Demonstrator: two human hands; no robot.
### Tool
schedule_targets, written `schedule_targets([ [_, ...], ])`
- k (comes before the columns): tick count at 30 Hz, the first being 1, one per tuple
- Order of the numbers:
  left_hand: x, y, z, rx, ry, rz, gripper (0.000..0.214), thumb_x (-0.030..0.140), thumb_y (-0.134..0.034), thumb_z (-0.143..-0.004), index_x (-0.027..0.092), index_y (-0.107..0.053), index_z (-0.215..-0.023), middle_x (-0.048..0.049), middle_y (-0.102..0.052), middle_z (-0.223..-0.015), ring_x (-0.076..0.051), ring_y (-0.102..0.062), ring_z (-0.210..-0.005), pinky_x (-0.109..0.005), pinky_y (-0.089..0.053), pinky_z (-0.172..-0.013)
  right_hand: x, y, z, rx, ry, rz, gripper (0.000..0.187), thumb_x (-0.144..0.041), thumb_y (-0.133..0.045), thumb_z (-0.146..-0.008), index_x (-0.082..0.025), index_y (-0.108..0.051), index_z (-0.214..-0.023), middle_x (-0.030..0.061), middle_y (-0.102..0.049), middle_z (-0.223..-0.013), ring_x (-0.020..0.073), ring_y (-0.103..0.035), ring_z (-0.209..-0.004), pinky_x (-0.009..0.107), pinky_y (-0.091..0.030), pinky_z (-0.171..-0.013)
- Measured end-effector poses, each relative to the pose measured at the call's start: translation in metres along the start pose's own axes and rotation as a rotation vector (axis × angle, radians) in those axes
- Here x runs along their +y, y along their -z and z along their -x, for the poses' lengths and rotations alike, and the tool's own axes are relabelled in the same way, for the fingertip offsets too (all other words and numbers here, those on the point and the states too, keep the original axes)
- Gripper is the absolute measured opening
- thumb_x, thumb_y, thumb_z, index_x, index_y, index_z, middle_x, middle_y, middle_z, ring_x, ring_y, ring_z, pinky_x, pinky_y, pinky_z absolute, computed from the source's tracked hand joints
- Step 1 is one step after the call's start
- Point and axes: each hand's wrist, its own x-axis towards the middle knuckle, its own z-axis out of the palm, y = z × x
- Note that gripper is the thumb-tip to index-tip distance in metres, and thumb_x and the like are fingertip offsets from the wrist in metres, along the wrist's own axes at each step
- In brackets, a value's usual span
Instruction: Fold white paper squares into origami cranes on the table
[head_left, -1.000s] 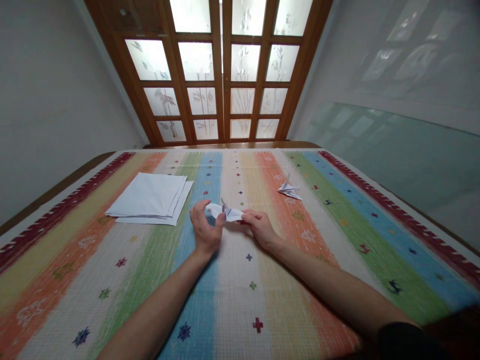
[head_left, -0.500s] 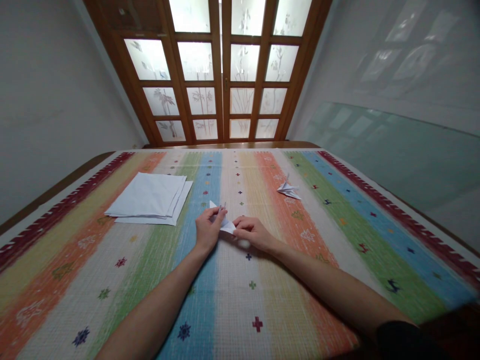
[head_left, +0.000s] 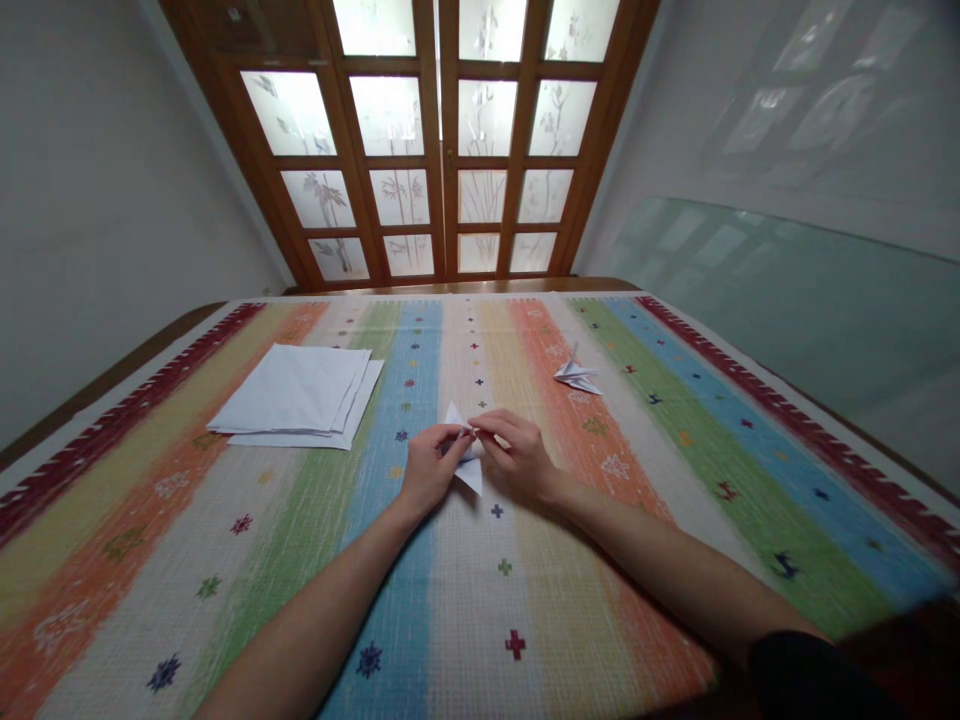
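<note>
Between my two hands, near the middle of the table, is a small piece of folded white paper [head_left: 469, 477]. One pointed end sticks up beyond my fingers and another points down toward me. My left hand [head_left: 433, 465] is closed on its left side, thumb and fingers pinching it. From the right, my right hand [head_left: 517, 452] pinches the paper near its upper middle, fingertips almost meeting those of the left. The fingers hide the middle of the folds.
A stack of white paper sheets [head_left: 296, 390] lies to the left. A folded paper crane [head_left: 577, 376] sits at the right. Both rest on a striped tablecloth [head_left: 480, 620]. Wooden doors with glass panes [head_left: 405, 195] stand beyond the table, and a glass panel [head_left: 787, 290] leans along the right wall.
The folded paper has turned from lying slantwise to pointing up and down, and shifted slightly right. My right hand has moved from its lower right corner to its upper middle.
</note>
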Motion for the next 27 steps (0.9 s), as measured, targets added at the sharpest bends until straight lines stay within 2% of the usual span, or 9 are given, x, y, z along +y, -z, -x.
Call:
schedule_targets([
  [3,-0.001,0.000,0.000,0.000,-0.030,-0.032,0.016,0.032,-0.063,-0.083,0.019,-0.074,-0.085,-0.0043,-0.074,-0.080,-0.017,-0.066,-0.074,-0.030,-0.050,-0.075,0.001,0.001,0.000,0.025,0.012,0.036,0.018,-0.012,-0.054,-0.088,-0.021,-0.070,-0.090,0.0043,-0.072,-0.080,0.0152,-0.066,-0.074,0.028,-0.053,-0.068],
  [6,-0.002,0.000,0.000,0.004,-0.035,-0.057,0.017,0.033,-0.063,-0.083,0.019,-0.074,-0.084,-0.0043,-0.074,-0.080,-0.017,-0.065,-0.073,-0.031,-0.049,-0.076,0.003,0.001,0.001,0.038,-0.037,0.027,0.015,-0.014,-0.057,-0.086,-0.020,-0.070,-0.082,0.0032,-0.072,-0.075,0.0145,-0.067,-0.069,0.026,-0.052,-0.066],
  [14,0.002,0.000,0.002,0.023,-0.019,-0.054,0.017,0.035,-0.064,-0.082,0.021,-0.075,-0.084,-0.0042,-0.074,-0.080,-0.018,-0.065,-0.074,-0.032,-0.049,-0.078,0.004,0.001,0.001,-0.010,-0.331,-0.138,0.013,-0.016,-0.062,-0.079,-0.021,-0.072,-0.074,0.0031,-0.073,-0.074,0.0160,-0.067,-0.070,0.027,-0.052,-0.066],
  [16,0.004,0.000,0.002,0.034,-0.014,-0.039,0.016,0.035,-0.066,-0.080,0.022,-0.075,-0.082,-0.0040,-0.074,-0.079,-0.018,-0.065,-0.074,-0.032,-0.048,-0.079,0.002,0.002,-0.001,-0.032,-0.328,-0.132,0.012,-0.017,-0.062,-0.080,-0.021,-0.071,-0.073,0.0030,-0.071,-0.074,0.0166,-0.066,-0.070,0.029,-0.051,-0.067],
  [24,0.007,0.000,0.003,0.076,-0.056,-0.040,0.014,0.033,-0.065,-0.080,0.022,-0.074,-0.077,-0.0041,-0.073,-0.076,-0.018,-0.065,-0.073,-0.033,-0.049,-0.079,-0.009,0.005,-0.005,-0.081,-0.165,-0.068,0.017,-0.016,-0.054,-0.085,-0.021,-0.068,-0.077,0.0045,-0.068,-0.078,0.0167,-0.063,-0.074,0.030,-0.050,-0.070],
  [27,0.008,0.001,0.002,0.079,-0.071,-0.054,0.016,0.033,-0.064,-0.080,0.021,-0.072,-0.075,-0.0037,-0.072,-0.074,-0.018,-0.064,-0.071,-0.033,-0.049,-0.077,-0.008,0.004,-0.004,-0.075,-0.178,-0.080,0.015,-0.014,-0.055,-0.083,-0.021,-0.066,-0.076,0.0036,-0.068,-0.075,0.0157,-0.063,-0.072,0.029,-0.050,-0.068],
])
